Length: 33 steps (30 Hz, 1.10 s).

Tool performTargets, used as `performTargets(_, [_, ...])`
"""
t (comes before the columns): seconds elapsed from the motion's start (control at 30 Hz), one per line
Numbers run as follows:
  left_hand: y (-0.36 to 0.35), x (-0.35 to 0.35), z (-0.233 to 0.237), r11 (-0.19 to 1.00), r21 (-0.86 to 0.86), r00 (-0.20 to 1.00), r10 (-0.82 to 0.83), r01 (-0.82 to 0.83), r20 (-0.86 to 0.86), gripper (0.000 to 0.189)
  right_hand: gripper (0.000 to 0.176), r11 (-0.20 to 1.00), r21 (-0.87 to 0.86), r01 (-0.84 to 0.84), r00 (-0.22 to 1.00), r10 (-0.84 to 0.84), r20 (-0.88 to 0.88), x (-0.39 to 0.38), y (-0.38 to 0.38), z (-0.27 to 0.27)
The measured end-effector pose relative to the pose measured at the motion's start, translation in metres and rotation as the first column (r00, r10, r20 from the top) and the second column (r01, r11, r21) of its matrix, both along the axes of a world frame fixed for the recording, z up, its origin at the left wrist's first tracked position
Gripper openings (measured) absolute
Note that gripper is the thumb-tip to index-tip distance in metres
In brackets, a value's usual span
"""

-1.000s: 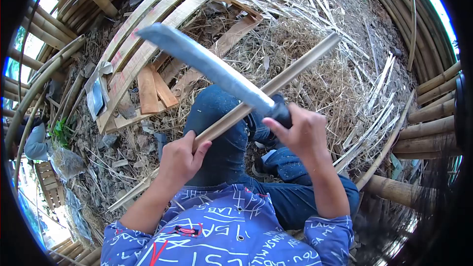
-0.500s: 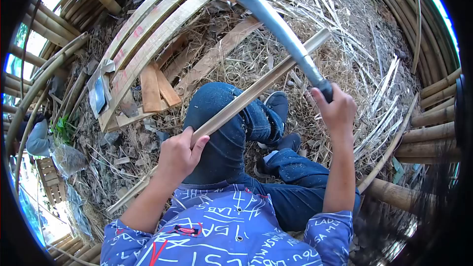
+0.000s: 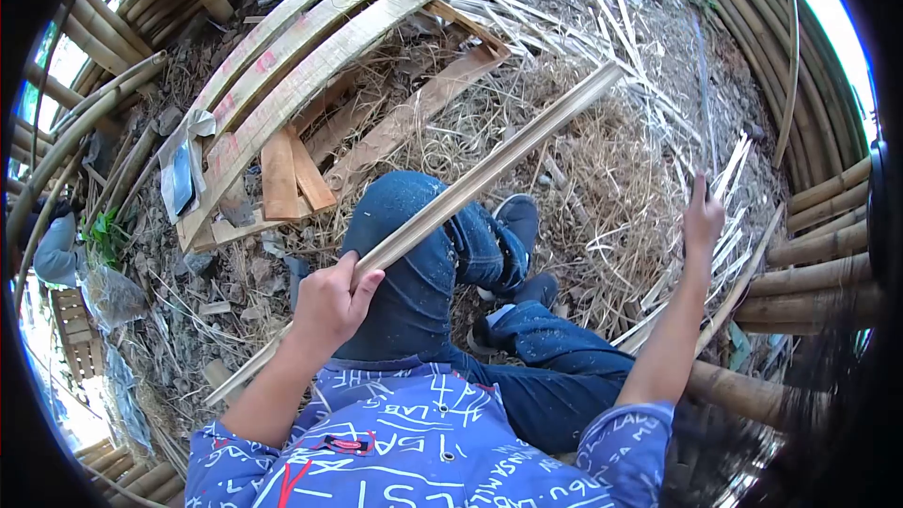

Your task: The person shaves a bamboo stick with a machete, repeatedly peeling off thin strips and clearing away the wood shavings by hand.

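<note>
My left hand (image 3: pixel 329 306) is closed round a long split bamboo strip (image 3: pixel 499 165). The strip slants over my raised knee, its far end up and to the right, its near end passing under my left forearm. Off to the right, my right hand (image 3: pixel 703 224) grips the dark handle of a machete with a curved metal blade. That blade (image 3: pixel 702 85) is seen nearly edge-on, so it shows as a thin faint line pointing away from me. It stands apart from the strip.
A wooden slatted pallet (image 3: pixel 301 66) lies at the upper left with loose boards by it. Dry shavings (image 3: pixel 583 160) and pale split strips (image 3: pixel 621 19) litter the ground. Bamboo poles (image 3: pixel 818 245) line the right side. Someone's sleeve (image 3: pixel 58 249) shows at the far left.
My right hand has swung the machete away to the right, off the bamboo strip it overlapped, and turned the blade edge-on. My left hand keeps its hold on the strip, almost unmoved.
</note>
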<state>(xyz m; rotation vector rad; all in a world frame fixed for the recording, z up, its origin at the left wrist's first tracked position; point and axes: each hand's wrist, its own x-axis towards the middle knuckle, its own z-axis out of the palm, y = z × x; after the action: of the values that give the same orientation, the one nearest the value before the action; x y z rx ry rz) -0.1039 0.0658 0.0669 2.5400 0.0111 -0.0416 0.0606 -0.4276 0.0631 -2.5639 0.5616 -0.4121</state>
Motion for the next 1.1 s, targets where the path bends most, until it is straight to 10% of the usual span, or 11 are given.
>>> performTargets(0.23, [-0.012, 0.019, 0.013, 0.994, -0.064, 0.992, 0.085, -0.091, -0.096, 0.052, 0.056, 0.819, 0.563, -0.110, 0.993, 0.068, 0.096, -0.067, 0.088, 0.004])
performTargets(0.53, [-0.015, 0.021, 0.025, 0.972, -0.159, 0.957, 0.126, -0.171, -0.262, 0.058, 0.051, 0.644, 0.158, -0.749, 0.659, 0.748, 0.080, -0.096, 0.248, 0.014])
performTargets(1.1, [-0.006, 0.020, 0.008, 0.945, -0.258, 0.966, 0.144, -0.199, -0.215, 0.055, 0.058, 0.662, -0.207, -0.720, 0.671, 0.741, 0.036, -0.051, 0.212, -0.004])
